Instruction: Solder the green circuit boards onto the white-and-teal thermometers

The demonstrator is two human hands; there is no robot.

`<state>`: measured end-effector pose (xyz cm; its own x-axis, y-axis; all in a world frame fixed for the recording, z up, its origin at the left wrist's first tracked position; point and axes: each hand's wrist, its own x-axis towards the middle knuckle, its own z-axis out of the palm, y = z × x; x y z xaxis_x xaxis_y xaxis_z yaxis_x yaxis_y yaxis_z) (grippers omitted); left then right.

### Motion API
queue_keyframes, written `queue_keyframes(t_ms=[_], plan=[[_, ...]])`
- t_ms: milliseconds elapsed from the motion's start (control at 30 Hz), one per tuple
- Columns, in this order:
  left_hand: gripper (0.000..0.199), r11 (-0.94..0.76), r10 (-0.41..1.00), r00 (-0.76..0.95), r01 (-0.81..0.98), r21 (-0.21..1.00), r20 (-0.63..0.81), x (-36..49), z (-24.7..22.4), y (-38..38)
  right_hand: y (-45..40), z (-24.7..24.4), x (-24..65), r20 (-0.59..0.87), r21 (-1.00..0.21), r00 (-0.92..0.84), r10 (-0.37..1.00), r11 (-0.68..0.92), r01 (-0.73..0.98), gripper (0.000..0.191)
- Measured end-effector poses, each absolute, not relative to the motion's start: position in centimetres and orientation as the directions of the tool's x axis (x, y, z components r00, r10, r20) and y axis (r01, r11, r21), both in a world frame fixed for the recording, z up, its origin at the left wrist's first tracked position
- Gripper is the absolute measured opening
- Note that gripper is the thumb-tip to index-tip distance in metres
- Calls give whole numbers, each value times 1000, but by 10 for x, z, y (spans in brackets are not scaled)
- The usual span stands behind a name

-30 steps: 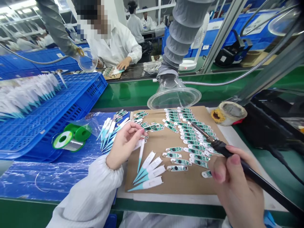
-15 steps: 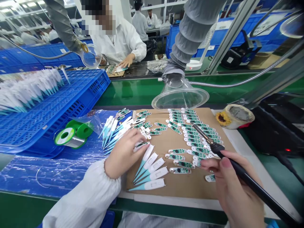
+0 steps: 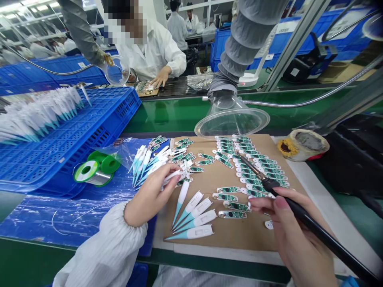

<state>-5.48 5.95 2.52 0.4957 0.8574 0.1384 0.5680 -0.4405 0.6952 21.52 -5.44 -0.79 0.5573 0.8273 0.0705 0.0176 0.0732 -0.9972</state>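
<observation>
My left hand (image 3: 152, 192) is closed in a pinch on a white thermometer casing (image 3: 172, 175), partly hidden by the fingers. It is above the left part of a brown board (image 3: 206, 179), beside a cluster of small green circuit boards (image 3: 182, 156). In my right hand (image 3: 295, 229) is a soldering iron (image 3: 302, 215), its tip pointing up and left over rows of circuit boards (image 3: 248, 175). The thumb and index finger meet near a single circuit board (image 3: 237, 206). Several white-and-blue thermometers (image 3: 194, 232) lie fanned out below my left hand.
A clear fume hood (image 3: 233, 121) hangs above the board's far edge. Solder spools (image 3: 92, 172) and a blue crate (image 3: 119, 111) with many thermometers stand left. At right is a round tip-cleaning pot (image 3: 311, 144). A person (image 3: 152, 48) works across the bench.
My left hand has shifted slightly left, and a white thermometer casing now shows in its fingers. My right hand still holds the soldering iron, almost unmoved. The view has shifted a little.
</observation>
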Motion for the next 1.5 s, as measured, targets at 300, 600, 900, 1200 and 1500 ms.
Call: queue_keyframes(t_ms=[300, 600, 900, 1200, 1500], plan=[[12, -428, 849, 496, 447, 786, 180, -49, 66, 69, -34, -3, 197, 199, -973, 305, 932, 152, 172, 37], [13, -421, 828, 514, 306, 854, 224, -41, 88, 74, 3, 7, 171, 336, -905, 78, 939, 299, 303, 50], [15, -460, 806, 515, 235, 856, 291, -32, 113, 79, 10, 28, 148, 370, -924, 191, 909, 337, 183, 48], [16, -363, 784, 548, 26, 931, 291, -25, 128, 96, 8, 39, 153, 501, -863, 290, 815, 444, 241, 41], [13, -212, 708, 648, -182, 960, 280, -12, 119, 101, 11, 47, 153, 472, -879, 292, 832, 470, 81, 43]])
